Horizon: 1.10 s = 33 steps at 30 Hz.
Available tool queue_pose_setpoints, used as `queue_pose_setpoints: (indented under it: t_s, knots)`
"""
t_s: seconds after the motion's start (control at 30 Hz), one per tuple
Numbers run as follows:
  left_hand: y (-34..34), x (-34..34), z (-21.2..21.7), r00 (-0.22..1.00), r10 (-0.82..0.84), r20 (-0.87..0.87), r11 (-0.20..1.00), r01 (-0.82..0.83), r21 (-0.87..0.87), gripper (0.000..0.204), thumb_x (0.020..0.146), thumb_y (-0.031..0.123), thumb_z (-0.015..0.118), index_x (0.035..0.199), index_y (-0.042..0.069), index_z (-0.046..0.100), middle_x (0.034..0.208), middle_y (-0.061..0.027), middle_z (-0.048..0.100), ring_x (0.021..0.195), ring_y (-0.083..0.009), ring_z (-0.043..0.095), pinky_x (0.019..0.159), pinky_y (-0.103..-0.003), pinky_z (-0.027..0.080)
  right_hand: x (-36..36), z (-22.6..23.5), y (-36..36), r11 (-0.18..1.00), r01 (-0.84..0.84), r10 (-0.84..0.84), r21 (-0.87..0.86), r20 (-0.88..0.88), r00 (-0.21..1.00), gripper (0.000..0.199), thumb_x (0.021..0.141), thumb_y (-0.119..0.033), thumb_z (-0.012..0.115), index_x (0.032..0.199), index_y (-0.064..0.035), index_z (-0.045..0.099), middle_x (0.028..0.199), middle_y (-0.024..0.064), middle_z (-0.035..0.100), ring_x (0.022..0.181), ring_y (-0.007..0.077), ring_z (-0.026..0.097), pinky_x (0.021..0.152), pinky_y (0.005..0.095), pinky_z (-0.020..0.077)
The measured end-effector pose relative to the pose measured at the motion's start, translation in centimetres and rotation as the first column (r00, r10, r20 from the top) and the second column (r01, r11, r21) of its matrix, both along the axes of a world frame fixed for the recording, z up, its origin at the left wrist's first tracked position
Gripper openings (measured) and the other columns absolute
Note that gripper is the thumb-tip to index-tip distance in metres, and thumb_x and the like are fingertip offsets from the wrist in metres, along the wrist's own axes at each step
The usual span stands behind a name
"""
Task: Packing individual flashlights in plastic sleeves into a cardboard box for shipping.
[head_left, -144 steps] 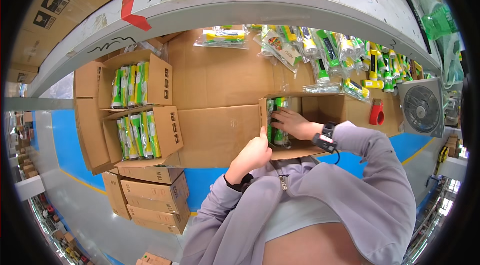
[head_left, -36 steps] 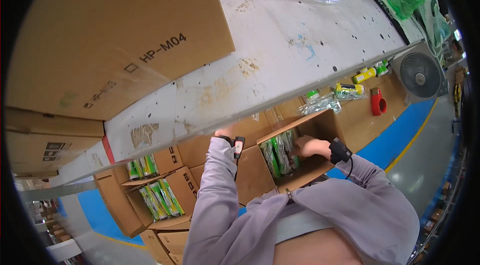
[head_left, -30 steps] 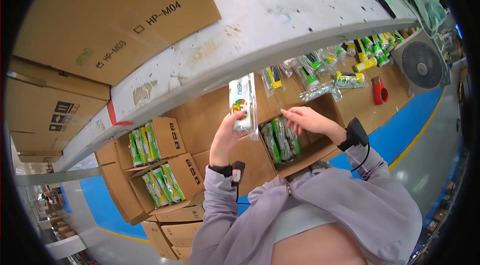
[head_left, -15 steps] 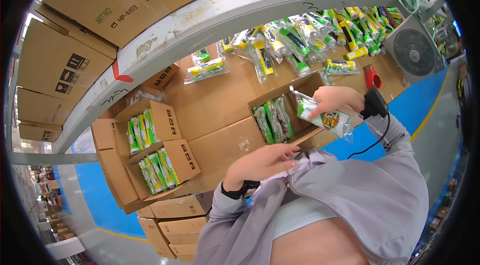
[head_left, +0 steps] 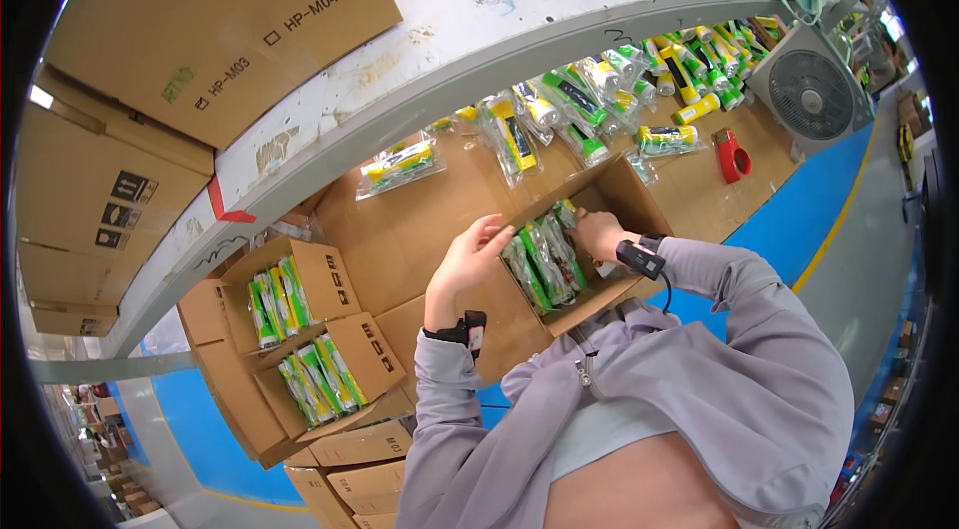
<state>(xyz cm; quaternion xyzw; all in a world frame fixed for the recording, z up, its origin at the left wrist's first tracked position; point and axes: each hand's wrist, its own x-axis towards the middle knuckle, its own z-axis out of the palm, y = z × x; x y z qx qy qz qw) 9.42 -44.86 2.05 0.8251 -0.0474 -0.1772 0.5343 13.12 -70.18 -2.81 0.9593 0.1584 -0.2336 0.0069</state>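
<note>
While the right hand (head_left: 601, 235) is down inside the box (head_left: 641, 201) in the head view, its fingers are bent in narrow against the green and white packs (head_left: 542, 264). Can't tell if it's actually gripping 1. Those packs sit side by side in the box's left part. Left hand (head_left: 466, 261) is up by the box's left edge, fingers loosely spread; can't tell if the tips touch the cardboard.

Well left of the box are 2 cartons (head_left: 372, 354), side by side, each with more packs in it. Past the box's far side there's a jumble of green and yellow tubes (head_left: 517, 141), lots of them in clear bags. Right of the box you've got a red tape holder (head_left: 732, 159), then a grey fan (head_left: 811, 97) farther right. White shelf (head_left: 470, 49) runs across beyond the box.
</note>
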Motion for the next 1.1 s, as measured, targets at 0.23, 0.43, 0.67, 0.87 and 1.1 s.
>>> queue_pose_setpoints:
  t_s: [0.23,0.43,0.67,0.87,1.1]
  knots:
    - [3.1,9.1,-6.0,0.939,0.03,-0.343,0.986,-0.084,-0.144,0.044,0.094,0.036,0.045,0.119,0.0,0.048,0.1,-0.0105,0.06,0.083,-0.0179,0.06,0.073,-0.028,0.047,1.7,-0.1,-5.0,0.945,-0.051,0.149,0.323,-0.289,0.946,0.043,0.063,-0.034,0.07,0.078,0.0052,0.062,0.08,0.0238,0.062,0.08,0.0392,0.06,0.073,0.042,0.0492]
    - [7.6,15.9,-23.3,0.973,0.106,-0.205,0.994,-0.107,0.004,0.043,0.088,0.037,0.054,0.113,0.002,0.054,0.093,-0.0071,0.062,0.08,-0.0152,0.06,0.067,-0.028,0.048,0.3,-3.0,-0.1,0.985,0.074,-0.016,0.153,-0.351,0.936,0.038,0.065,-0.03,0.073,0.081,0.0034,0.065,0.079,0.0232,0.063,0.077,0.0366,0.063,0.07,0.0405,0.0518]
    - [-5.6,20.6,-14.5,0.953,-0.046,-0.299,0.996,0.021,-0.086,0.037,0.087,0.034,0.056,0.106,0.002,0.057,0.087,-0.0063,0.063,0.079,-0.0147,0.062,0.066,-0.028,0.05,-3.3,-11.9,-1.4,0.952,0.234,-0.25,-0.196,-0.061,0.966,0.016,0.055,-0.01,0.075,0.069,-0.0102,0.067,0.069,0.0093,0.064,0.066,0.024,0.064,0.055,0.0309,0.0508]
    - [-5.4,17.7,-11.7,0.927,0.128,-0.353,0.908,-0.253,-0.335,0.022,0.092,0.022,0.05,0.097,0.002,0.058,0.09,-0.006,0.062,0.075,-0.0156,0.062,0.064,-0.028,0.052,-0.9,-5.8,-2.7,0.991,0.006,0.031,0.136,-0.267,0.963,0.019,0.066,-0.017,0.065,0.073,0.0006,0.066,0.073,0.0195,0.064,0.077,0.034,0.064,0.066,0.0394,0.0525]
    - [-3.7,7.2,3.7,0.899,0.391,0.199,0.92,-0.373,-0.122,0.024,0.088,0.015,0.054,0.076,-0.005,0.057,0.071,-0.0121,0.056,0.061,-0.0176,0.059,0.054,-0.029,0.047,0.0,11.5,-2.2,0.422,0.408,-0.257,0.81,-0.324,0.91,0.049,0.082,-0.028,0.06,0.119,0.0026,0.048,0.097,0.0228,0.061,0.089,0.0308,0.062,0.077,0.0349,0.0489]
